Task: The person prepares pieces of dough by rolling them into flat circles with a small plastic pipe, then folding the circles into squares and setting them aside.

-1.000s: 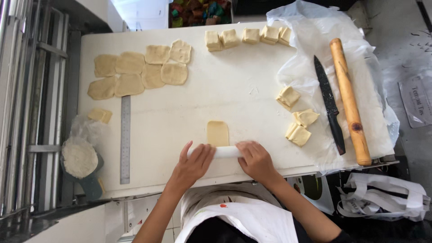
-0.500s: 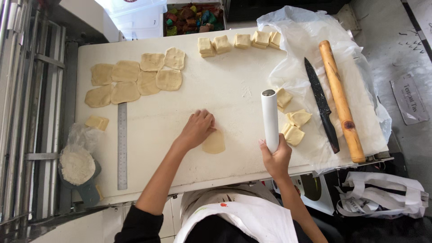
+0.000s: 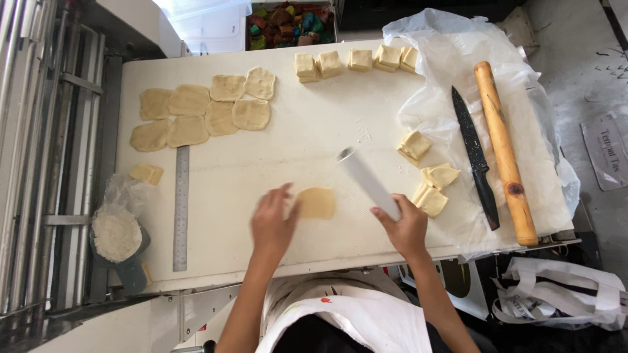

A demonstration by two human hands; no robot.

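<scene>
Two bare hands work over a white worktop [image 3: 301, 137] seen from above. The left hand [image 3: 273, 223] lies flat with its fingers spread, the fingertips touching the left edge of a flattened dough piece [image 3: 318, 202], a thin pale oval that lies near the front edge of the worktop, between the two hands. The right hand [image 3: 404, 229] is closed around the lower end of a white rolling pin [image 3: 367, 181], which tilts up and to the left, its free end above the worktop just right of the dough piece and apart from it. To the right, three small dough blocks [image 3: 428, 178] sit on a clear plastic sheet [image 3: 458, 59], with a black knife [image 3: 475, 157] and a long wooden rolling pin [image 3: 505, 151] lying beside them, side by side. Along the far edge stands a row of more dough squares [image 3: 353, 61]. At the far left, several rolled-out dough sheets [image 3: 203, 108] lie overlapping, and below them a metal ruler [image 3: 180, 208] lies lengthwise beside a bag of flour [image 3: 116, 230].
</scene>
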